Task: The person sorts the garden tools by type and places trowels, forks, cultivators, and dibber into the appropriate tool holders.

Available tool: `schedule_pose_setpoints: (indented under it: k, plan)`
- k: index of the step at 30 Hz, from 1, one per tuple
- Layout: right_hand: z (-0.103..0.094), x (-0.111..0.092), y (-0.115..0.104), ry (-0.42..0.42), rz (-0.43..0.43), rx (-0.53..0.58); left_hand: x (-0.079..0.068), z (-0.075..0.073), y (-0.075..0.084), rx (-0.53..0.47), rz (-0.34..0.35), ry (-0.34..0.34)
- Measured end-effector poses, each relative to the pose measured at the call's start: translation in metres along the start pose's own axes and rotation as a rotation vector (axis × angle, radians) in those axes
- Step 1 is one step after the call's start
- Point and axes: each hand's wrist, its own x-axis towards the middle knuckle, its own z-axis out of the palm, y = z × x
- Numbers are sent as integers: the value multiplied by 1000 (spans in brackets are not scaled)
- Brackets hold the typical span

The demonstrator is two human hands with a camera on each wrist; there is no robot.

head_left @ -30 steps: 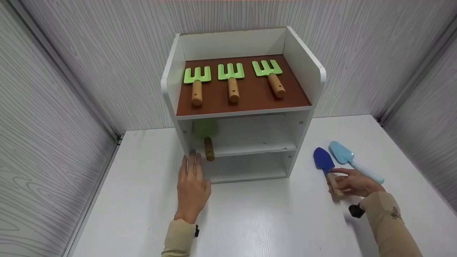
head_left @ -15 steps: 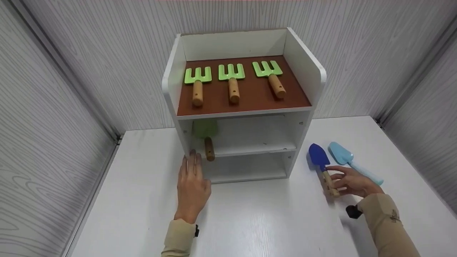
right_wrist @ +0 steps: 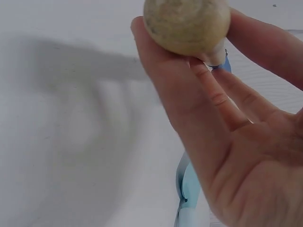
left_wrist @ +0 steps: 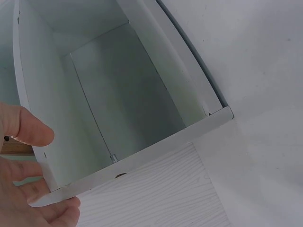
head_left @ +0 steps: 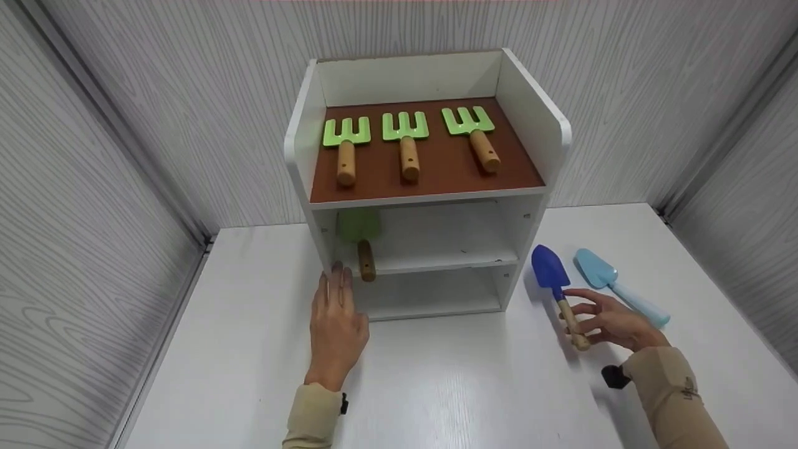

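Note:
My right hand point(head_left: 614, 321) pinches the wooden handle of a small blue trowel point(head_left: 550, 268), its blade pointing away from me. The rounded handle end point(right_wrist: 187, 23) shows up close in the right wrist view, between thumb and fingers. Beside it lies a light blue scoop point(head_left: 596, 268) on the table. My left hand point(head_left: 338, 330) rests with straight fingers against the lower left front edge of a white shelf unit point(head_left: 552, 118). In the left wrist view its fingertips point(left_wrist: 71, 202) touch the side panel's edge. Just above them, a green trowel point(head_left: 366, 259) lies on the middle shelf, its wooden handle jutting forward.
On the brown top shelf lie three green hand forks with wooden handles, a left fork point(head_left: 346, 162), a middle fork point(head_left: 409, 159) and a right fork point(head_left: 485, 149). The unit stands on a white table point(head_left: 449, 386) against a wood-grain wall point(head_left: 187, 93).
My right hand has shifted the blue trowel slightly left and away from me, bringing it nearer the shelf unit. The left hand has stayed in place.

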Motion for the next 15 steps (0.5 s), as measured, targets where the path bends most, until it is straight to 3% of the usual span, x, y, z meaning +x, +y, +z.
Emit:
schedule_pose_setpoints:
  k: [15]
  plan:
    - [11,-3,-2,31,-46,-40,0,1,0,-1,-2,5]
